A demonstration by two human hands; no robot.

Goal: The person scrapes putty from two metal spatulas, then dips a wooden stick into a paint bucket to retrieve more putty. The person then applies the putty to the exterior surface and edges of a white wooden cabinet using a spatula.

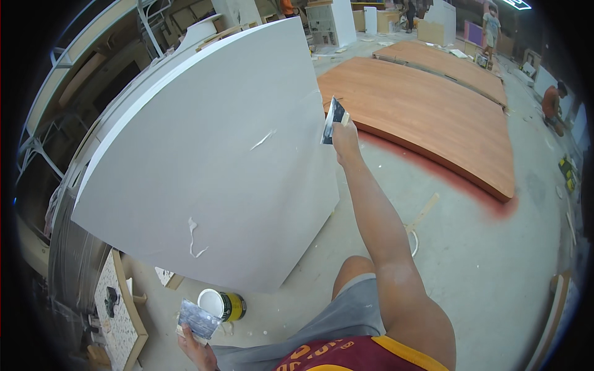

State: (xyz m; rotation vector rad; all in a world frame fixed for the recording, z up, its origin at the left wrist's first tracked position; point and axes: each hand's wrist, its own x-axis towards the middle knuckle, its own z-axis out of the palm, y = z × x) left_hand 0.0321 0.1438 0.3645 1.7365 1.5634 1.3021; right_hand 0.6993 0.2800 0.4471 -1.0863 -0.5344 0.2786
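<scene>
My right hand [346, 137], arm stretched forward, is closed on the handle of a wide putty knife [335, 117]. Its blade stands at the right edge of a large grey panel [216, 142]; whether it touches I cannot tell. White filler smears [263, 140] mark the panel's middle, and another filler streak [194, 238] lies lower down. Low on the left, my left hand [197, 352] grips a second, broad-bladed putty knife [199, 320] smeared with grey-white filler. Just behind that blade, a tin [232, 307] with a yellow and dark side stands on the floor.
Right of the panel lies a wood-finish slab [433, 127], with reddish overspray [427, 164] along its near edge. A speckled board [116, 309] stands at lower left. Metal framing [43, 111] rises at far left. One person [551, 104] crouches at right; another person [491, 31] stands farther back.
</scene>
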